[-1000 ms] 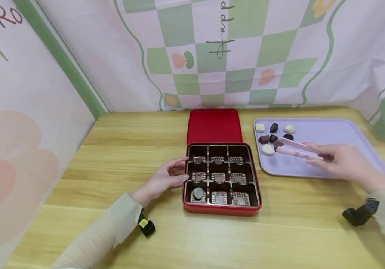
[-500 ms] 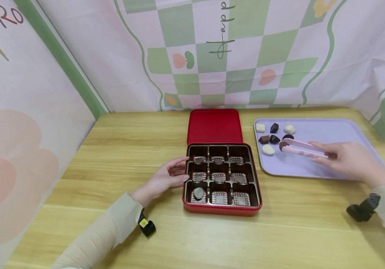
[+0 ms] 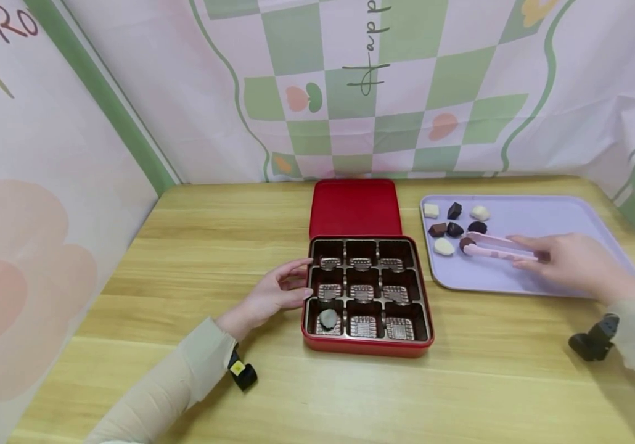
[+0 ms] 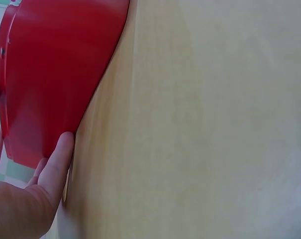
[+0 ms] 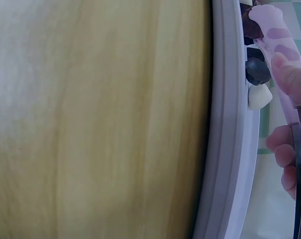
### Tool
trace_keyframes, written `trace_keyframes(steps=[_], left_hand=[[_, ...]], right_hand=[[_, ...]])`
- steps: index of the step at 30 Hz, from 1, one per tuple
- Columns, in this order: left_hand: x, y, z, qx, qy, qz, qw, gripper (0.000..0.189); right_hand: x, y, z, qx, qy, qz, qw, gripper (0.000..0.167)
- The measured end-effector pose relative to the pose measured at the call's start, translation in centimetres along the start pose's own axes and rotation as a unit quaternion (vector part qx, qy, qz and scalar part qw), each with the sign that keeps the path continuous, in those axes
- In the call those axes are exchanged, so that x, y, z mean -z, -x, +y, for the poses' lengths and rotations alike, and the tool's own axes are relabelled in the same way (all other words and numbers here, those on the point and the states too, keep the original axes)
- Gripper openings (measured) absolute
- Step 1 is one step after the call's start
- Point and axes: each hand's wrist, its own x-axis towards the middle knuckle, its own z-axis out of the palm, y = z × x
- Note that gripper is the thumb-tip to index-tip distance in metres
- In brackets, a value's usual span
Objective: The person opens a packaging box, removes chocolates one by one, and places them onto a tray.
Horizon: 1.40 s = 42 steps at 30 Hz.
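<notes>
My left hand [image 3: 274, 294] rests against the left side of the red tin [image 3: 367, 349], fingertips at its rim and wall. The fingers are fairly straight in the left wrist view. A brown plastic insert in the tin has several compartments, and a greyish piece [image 3: 328, 319] lies in the near-left one. Over the lilac tray [image 3: 550, 228] my right hand [image 3: 569, 262] grips pink tongs [image 3: 500, 253]. A brown chocolate [image 3: 466, 245] sits between the tong tips; whether they squeeze it I cannot tell. In the right wrist view, my right thumb [image 5: 291, 79] lies along the tongs.
A dark lumpy chocolate [image 3: 478, 228] lies just behind the tong tips. Several other dark, brown and white chocolates, such as a white one [image 3: 444, 247], crowd the tray's left end. The tin's red lid [image 3: 355, 208] lies behind it, before the patterned cloth [image 3: 406, 92].
The tongs and brown chocolate have shifted a little to the right, away from the dark and white pieces, and the tips look slightly wider apart. My left hand stays on the tin.
</notes>
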Motion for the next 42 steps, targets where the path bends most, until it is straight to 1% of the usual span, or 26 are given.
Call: trace_keyframes(steps=[4, 10, 12, 18, 23, 29, 35, 37, 42], left_hand=[[0.0, 0.0, -0.1, 0.002, 0.001, 0.001, 1.0, 0.065], [-0.1, 0.0, 0.0, 0.002, -0.003, 0.002, 1.0, 0.065], [-0.1, 0.0, 0.1, 0.001, -0.005, 0.001, 1.0, 0.065], [-0.1, -0.1, 0.0, 0.0, -0.005, 0.002, 1.0, 0.064], [0.0, -0.1, -0.1, 0.0, -0.001, 0.0, 1.0, 0.064], [-0.1, 0.0, 0.1, 0.002, 0.001, -0.002, 1.0, 0.064], [-0.1, 0.0, 0.2, 0.004, 0.0, 0.0, 1.0, 0.064], [-0.1, 0.0, 0.1, 0.003, -0.001, 0.0, 1.0, 0.065], [-0.1, -0.1, 0.0, 0.003, 0.0, 0.002, 1.0, 0.065]], right_hand=[[-0.2, -0.2, 0.1, 0.001, -0.001, -0.009, 1.0, 0.052], [-0.1, -0.3, 0.0, -0.004, -0.004, -0.009, 0.9999, 0.052], [-0.2, -0.3, 0.0, 0.004, -0.004, -0.013, 0.9999, 0.051], [-0.4, -0.2, -0.1, 0.012, -0.001, -0.022, 0.9997, 0.052], [-0.6, -0.2, 0.1, 0.017, 0.0, -0.009, 0.9998, 0.056], [-0.8, 0.0, 0.2, 0.035, 0.003, 0.011, 0.9993, 0.059], [-0.5, 0.3, 0.3, 0.022, -0.006, 0.018, 0.9996, 0.059], [-0.4, 0.5, 0.3, 0.015, -0.009, 0.026, 0.9995, 0.058], [-0.4, 0.8, 0.7, 0.015, -0.016, 0.049, 0.9986, 0.056]])
